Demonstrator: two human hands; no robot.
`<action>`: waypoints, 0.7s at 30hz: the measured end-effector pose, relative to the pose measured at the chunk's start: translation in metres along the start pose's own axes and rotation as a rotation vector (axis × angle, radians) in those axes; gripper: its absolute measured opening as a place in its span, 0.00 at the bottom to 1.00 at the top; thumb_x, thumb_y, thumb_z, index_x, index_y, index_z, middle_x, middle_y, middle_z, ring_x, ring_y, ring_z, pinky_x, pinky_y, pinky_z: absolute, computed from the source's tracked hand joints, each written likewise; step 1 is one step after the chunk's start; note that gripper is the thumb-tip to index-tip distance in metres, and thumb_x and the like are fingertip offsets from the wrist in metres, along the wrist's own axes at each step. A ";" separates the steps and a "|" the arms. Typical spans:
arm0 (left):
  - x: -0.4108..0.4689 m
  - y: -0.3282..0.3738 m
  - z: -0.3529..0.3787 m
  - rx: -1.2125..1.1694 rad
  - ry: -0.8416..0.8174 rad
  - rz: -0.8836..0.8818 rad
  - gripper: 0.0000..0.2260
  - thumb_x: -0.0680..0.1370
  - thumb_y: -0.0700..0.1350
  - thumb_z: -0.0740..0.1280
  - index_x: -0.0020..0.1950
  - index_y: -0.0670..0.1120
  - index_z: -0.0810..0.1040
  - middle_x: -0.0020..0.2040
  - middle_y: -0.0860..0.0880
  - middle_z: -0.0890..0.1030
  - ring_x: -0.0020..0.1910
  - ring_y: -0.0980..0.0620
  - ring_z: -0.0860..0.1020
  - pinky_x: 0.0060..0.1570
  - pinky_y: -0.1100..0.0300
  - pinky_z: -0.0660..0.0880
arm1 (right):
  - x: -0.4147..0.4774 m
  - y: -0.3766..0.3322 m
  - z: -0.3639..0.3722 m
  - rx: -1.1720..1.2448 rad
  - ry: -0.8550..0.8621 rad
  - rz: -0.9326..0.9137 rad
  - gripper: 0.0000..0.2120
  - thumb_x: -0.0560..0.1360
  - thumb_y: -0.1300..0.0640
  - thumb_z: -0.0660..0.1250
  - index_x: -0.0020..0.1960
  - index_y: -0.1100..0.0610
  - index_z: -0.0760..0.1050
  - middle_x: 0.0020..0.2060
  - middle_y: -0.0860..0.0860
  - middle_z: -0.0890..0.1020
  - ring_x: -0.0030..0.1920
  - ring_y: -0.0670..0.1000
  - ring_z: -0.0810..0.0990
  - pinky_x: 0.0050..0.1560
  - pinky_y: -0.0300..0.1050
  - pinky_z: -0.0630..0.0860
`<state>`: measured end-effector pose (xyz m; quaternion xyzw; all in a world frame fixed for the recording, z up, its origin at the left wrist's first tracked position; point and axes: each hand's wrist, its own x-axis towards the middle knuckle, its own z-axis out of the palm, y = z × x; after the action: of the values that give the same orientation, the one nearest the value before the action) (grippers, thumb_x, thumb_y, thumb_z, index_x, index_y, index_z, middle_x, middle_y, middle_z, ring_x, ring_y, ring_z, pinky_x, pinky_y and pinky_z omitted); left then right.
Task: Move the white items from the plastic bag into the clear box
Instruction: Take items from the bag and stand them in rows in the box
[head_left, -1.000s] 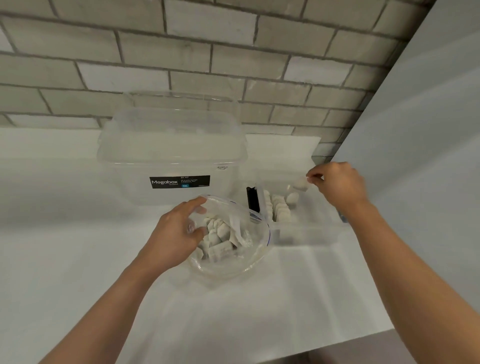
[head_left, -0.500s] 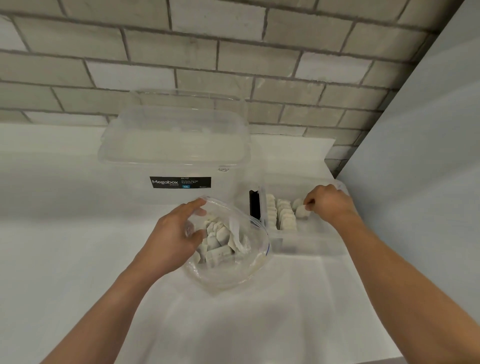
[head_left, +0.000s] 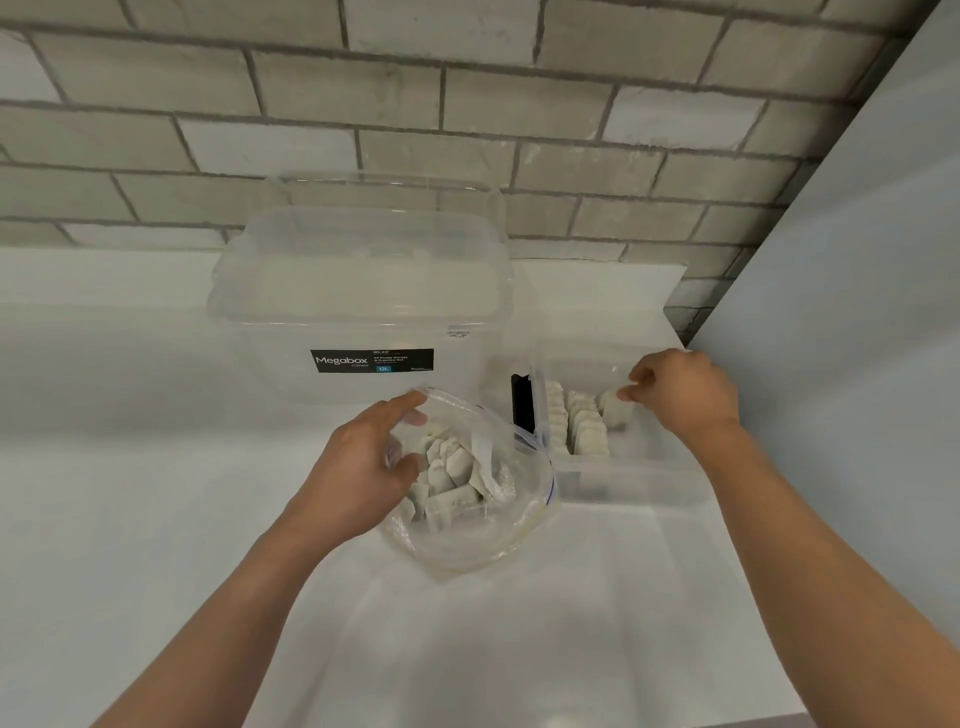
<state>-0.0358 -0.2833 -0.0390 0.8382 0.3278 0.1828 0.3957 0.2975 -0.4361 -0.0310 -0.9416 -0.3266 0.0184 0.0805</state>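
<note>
Lowered within 1 s into the clear box, with right hand pinching 1 white item beside 2 packed rows and left hand gripping the plastic bag open; nearly placed, plenty still bagged.

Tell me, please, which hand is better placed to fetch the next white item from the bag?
Probably the right. The left hand grips the plastic bag, holding it open; the right hand pinches one white item low in the clear box.
</note>
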 end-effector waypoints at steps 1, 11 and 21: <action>0.001 -0.001 -0.001 0.006 0.000 0.006 0.27 0.75 0.36 0.68 0.71 0.57 0.70 0.57 0.62 0.78 0.39 0.55 0.75 0.44 0.69 0.71 | -0.011 -0.007 -0.008 0.110 0.057 -0.012 0.13 0.71 0.43 0.76 0.51 0.49 0.84 0.47 0.49 0.85 0.50 0.55 0.82 0.49 0.47 0.78; -0.003 -0.012 -0.013 0.062 -0.059 0.092 0.28 0.75 0.37 0.68 0.73 0.55 0.69 0.59 0.60 0.77 0.40 0.56 0.75 0.45 0.74 0.70 | -0.151 -0.143 0.006 0.620 -0.166 -0.408 0.02 0.75 0.55 0.74 0.45 0.49 0.86 0.40 0.40 0.86 0.41 0.41 0.83 0.46 0.35 0.78; -0.012 -0.016 -0.008 0.036 -0.173 0.193 0.28 0.75 0.42 0.72 0.74 0.53 0.69 0.60 0.57 0.77 0.44 0.52 0.77 0.44 0.78 0.67 | -0.138 -0.170 0.075 -0.082 -0.247 -0.341 0.17 0.75 0.66 0.60 0.55 0.49 0.81 0.47 0.54 0.81 0.47 0.61 0.80 0.40 0.47 0.70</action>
<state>-0.0554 -0.2792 -0.0470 0.8854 0.2135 0.1414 0.3879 0.0784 -0.3798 -0.0800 -0.8657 -0.4891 0.1063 0.0034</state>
